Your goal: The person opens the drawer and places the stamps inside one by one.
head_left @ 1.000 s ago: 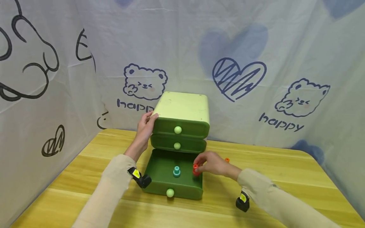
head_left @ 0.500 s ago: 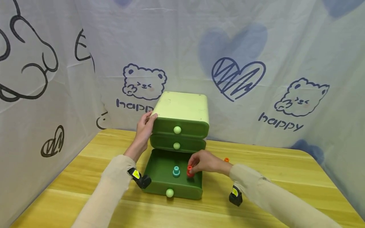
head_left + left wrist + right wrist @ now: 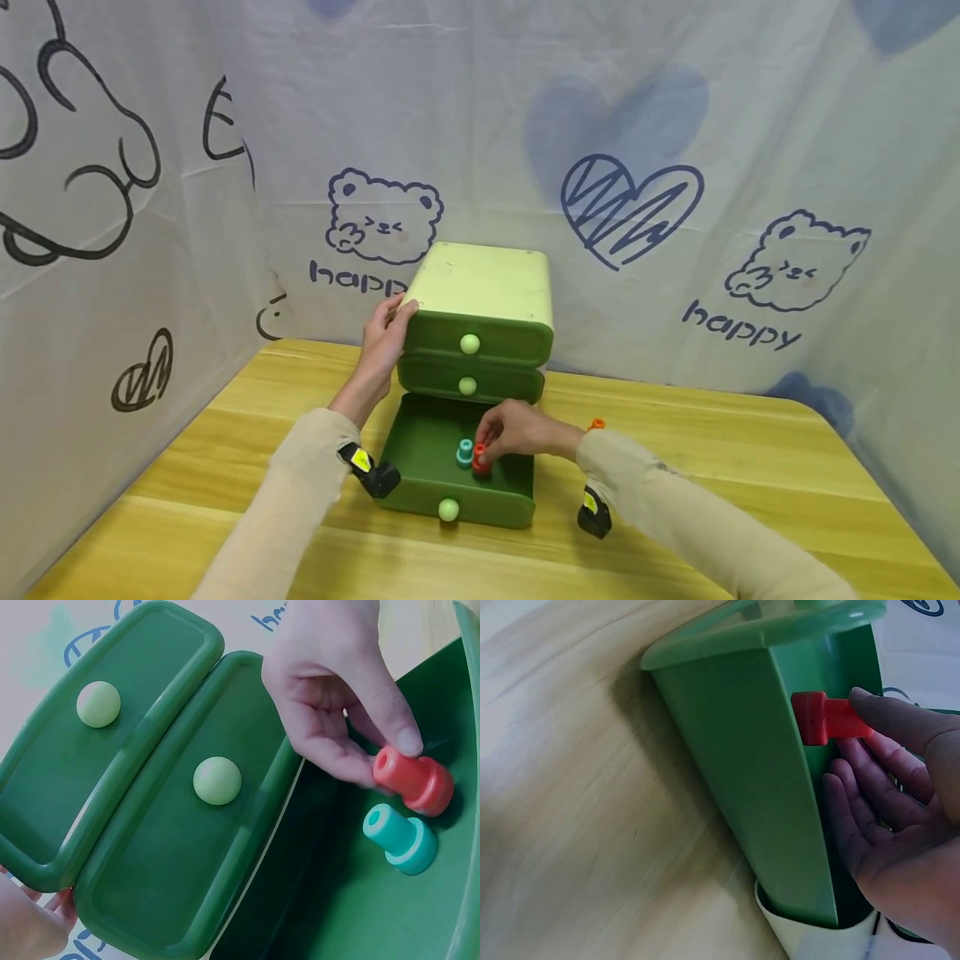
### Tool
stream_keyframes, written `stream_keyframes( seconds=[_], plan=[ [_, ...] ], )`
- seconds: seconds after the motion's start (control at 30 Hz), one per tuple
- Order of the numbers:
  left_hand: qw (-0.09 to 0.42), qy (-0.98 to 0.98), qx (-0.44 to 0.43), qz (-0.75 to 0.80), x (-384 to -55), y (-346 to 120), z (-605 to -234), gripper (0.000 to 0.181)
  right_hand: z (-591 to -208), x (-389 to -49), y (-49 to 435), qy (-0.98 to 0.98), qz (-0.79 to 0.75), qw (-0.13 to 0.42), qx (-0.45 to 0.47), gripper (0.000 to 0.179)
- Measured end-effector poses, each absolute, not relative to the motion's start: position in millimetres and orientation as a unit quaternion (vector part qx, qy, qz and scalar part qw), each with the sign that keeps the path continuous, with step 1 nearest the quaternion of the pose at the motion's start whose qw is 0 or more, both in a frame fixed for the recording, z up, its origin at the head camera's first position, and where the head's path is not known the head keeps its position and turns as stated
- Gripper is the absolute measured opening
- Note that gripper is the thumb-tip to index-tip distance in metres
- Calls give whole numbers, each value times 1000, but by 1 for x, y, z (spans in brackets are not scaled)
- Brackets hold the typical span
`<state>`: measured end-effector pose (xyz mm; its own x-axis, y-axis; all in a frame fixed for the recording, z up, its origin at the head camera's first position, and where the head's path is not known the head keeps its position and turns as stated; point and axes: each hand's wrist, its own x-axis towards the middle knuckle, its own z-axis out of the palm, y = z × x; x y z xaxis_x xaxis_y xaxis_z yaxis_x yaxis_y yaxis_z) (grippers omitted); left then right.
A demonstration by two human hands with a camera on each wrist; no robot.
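Note:
A small drawer cabinet (image 3: pixel 480 283) has a pale yellow-green top and green drawers; its lowest drawer (image 3: pixel 420 433) is pulled out. My left hand (image 3: pixel 382 337) rests against the cabinet's upper left side, thumb at the front corner. Over the open drawer my right hand (image 3: pixel 517 429) pinches a red stepped peg (image 3: pixel 414 780) with a hole in its narrow end, between thumb and fingers. Beside it a turquoise peg (image 3: pixel 401 838) of like shape stands on the drawer floor. Whether the red peg touches the floor, I cannot tell.
An orange piece (image 3: pixel 597 424) lies on the wooden table (image 3: pixel 712 467) right of the cabinet, partly hidden by the right forearm. Round pale knobs (image 3: pixel 448 510) stick out from the drawer fronts. A printed cloth (image 3: pixel 480 125) hangs close behind.
My right hand has carried the red peg leftward inside the drawer, from near its right wall to right beside the turquoise peg. The left hand stays at the cabinet's side.

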<state>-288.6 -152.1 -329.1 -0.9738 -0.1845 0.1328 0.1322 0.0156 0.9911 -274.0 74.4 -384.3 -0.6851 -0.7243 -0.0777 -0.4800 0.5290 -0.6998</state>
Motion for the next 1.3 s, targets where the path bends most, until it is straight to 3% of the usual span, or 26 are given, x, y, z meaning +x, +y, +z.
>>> stream_keyframes(
  seconds=[0.8, 1.3],
  plan=[
    [115, -706, 19, -699, -290, -152, -329, 57, -391, -275, 66, 847, -364, 197, -334, 17],
    [113, -710, 28, -694, -289, -151, -327, 56, -383, -273, 85, 821, -422, 202, -327, 19]
  ],
)
